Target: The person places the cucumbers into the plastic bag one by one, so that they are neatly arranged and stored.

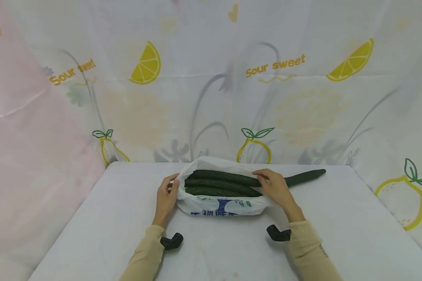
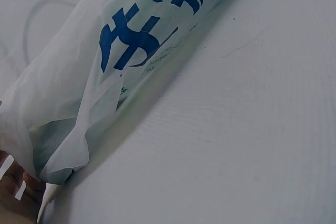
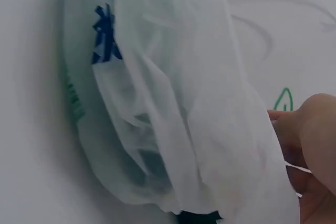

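A white plastic bag [image 1: 228, 210] with blue and green print lies on its side, its mouth spread wide toward me. Several dark green cucumbers [image 1: 218, 182] rest inside it, side by side. One more cucumber [image 1: 306, 177] extends beyond the bag to the right, partly covered by my right hand [image 1: 276, 189]. That hand pinches the bag's right upper edge. At the opposite end my left hand [image 1: 167, 197] grips the left edge with thumb and fingers. In the left wrist view the bag [image 2: 58, 98] hides part of the left fingers [image 2: 16, 182].
A white-covered table [image 1: 218, 249] carries everything. Behind it hangs a white curtain [image 1: 211, 105] printed with lemons and lettering. Black wrist-worn pieces [image 1: 172, 242] jut inward from both sleeves.
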Demonstrator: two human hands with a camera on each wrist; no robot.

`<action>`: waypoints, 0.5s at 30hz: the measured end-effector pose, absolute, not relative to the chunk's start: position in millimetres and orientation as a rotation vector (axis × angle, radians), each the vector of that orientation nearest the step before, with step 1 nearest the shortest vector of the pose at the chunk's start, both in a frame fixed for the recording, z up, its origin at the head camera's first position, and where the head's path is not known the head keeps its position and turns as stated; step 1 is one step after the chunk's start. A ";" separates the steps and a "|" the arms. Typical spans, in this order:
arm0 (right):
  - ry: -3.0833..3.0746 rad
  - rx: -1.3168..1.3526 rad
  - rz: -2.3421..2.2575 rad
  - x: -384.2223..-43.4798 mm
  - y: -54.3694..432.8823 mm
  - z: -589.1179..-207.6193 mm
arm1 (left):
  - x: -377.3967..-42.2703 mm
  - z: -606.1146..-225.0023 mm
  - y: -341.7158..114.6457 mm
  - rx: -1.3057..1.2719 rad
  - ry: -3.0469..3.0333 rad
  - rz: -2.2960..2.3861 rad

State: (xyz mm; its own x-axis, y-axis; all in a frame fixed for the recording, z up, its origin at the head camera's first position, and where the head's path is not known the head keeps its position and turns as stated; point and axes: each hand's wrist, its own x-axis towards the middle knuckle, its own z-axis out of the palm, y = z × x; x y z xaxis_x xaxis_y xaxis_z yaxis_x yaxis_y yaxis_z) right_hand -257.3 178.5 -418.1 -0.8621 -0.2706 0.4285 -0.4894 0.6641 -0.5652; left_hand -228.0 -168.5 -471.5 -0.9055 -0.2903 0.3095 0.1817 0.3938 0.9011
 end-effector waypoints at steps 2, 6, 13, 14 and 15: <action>-2.550 0.567 1.034 -258.6 187.3 -414.2 | -228.1 -470.4 -168.7 0.084 -2.241 -1.525; -2.520 0.475 1.064 -262.4 207.2 -413.1 | -227.9 -469.7 -168.9 0.089 -2.249 -1.535; -2.518 0.378 1.015 -266.5 246.5 -419.0 | -228.6 -470.2 -168.3 0.090 -2.235 -1.543; -2.531 0.370 1.000 -266.7 251.9 -420.2 | -227.8 -468.9 -167.7 0.091 -2.235 -1.550; -2.549 0.364 0.981 -267.0 257.4 -421.5 | -225.5 -465.3 -166.2 0.086 -2.237 -1.547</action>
